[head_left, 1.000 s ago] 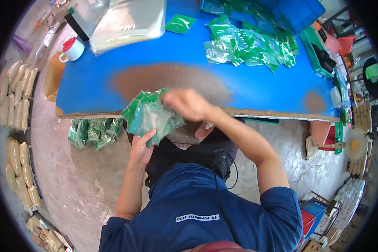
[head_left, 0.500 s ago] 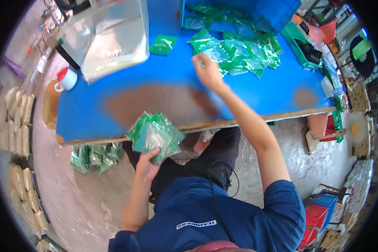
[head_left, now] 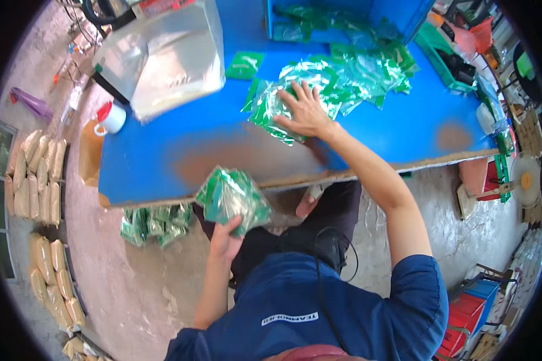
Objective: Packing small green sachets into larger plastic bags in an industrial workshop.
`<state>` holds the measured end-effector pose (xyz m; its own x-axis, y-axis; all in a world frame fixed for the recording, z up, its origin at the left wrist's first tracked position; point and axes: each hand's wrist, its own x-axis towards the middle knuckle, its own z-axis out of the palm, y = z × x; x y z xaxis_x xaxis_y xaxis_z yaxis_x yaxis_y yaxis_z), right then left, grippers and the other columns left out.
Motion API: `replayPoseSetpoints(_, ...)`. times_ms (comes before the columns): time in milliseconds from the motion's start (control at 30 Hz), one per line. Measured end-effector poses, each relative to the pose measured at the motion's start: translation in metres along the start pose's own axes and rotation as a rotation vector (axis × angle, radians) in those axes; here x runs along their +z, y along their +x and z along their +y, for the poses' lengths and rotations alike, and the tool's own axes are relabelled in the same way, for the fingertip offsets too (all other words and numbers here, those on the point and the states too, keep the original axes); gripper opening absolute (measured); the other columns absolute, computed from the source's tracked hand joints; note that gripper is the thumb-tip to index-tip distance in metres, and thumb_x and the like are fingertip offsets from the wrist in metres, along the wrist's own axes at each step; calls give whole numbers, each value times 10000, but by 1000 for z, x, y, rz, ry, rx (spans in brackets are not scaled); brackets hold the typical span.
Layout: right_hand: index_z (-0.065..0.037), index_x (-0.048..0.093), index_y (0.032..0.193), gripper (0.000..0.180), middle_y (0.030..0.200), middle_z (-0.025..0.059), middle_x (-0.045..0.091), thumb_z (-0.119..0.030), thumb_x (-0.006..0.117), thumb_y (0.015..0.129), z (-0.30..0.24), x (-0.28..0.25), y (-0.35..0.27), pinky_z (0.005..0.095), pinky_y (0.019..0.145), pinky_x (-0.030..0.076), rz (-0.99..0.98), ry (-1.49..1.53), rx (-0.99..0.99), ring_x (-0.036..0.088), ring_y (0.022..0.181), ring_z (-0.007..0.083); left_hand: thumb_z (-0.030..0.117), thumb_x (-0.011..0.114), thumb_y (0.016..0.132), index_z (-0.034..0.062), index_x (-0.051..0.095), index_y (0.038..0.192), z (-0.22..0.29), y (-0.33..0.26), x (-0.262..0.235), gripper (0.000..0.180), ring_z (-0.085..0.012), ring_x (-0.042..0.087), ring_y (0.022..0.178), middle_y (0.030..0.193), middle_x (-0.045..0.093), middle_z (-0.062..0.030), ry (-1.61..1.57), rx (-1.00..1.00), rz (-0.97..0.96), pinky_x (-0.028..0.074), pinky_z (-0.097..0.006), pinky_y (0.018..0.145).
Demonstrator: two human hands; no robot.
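Observation:
My left hand (head_left: 226,239) grips a thick stack of green and clear plastic packets (head_left: 233,198) just off the table's front edge. Fingers spread, my right hand (head_left: 307,111) lies on the near left part of a loose pile of similar packets (head_left: 361,78). This pile spreads out from the mouth of a blue bin (head_left: 343,15), which has more packets inside. A single green packet (head_left: 244,65) lies apart, to the left of the pile.
The blue table (head_left: 144,159) has worn brown patches. On its left stand a clear plastic box (head_left: 180,72) and a white mug with red (head_left: 110,118). A green tray (head_left: 442,60) sits at the right edge. Bundled green packets (head_left: 156,224) lie on the floor below.
My right hand has opened from a closed grip and come down onto the packets. Some packets have spread left and toward me. The left hand still holds its stack.

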<state>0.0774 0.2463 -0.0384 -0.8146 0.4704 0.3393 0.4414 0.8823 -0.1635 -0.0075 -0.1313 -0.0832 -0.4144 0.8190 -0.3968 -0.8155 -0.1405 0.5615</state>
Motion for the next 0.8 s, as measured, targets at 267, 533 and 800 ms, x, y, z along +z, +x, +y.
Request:
replayPoseSetpoints(267,-19,547,1345,552,1477,234,434,-416,551,962,-97,-38,-113,596,1162,235,-118,160,-238,324,1436,401,-12,667,876,49,429,1434,17,-3,27,610,-253,518,1288,1376,538,-87,80,60,-23,422,-430,1095)
replayPoseSetpoints(533,-5,600,1191,431,1323,263,542,-360,602,946,-100,-33,-68,558,1068,362,295,128,82,483,1261,455,10,681,879,49,432,1430,3,-3,11,606,-254,547,1254,1351,557,-89,22,13,21,442,-424,1075)
replayPoseSetpoints(800,-18,593,1066,237,1265,186,593,-44,599,831,-134,-20,-94,516,1090,384,-213,735,-589,538,1224,386,6,639,892,32,411,1435,25,-18,-6,590,-293,551,1266,1365,555,-136,103,147,20,441,-464,1092)
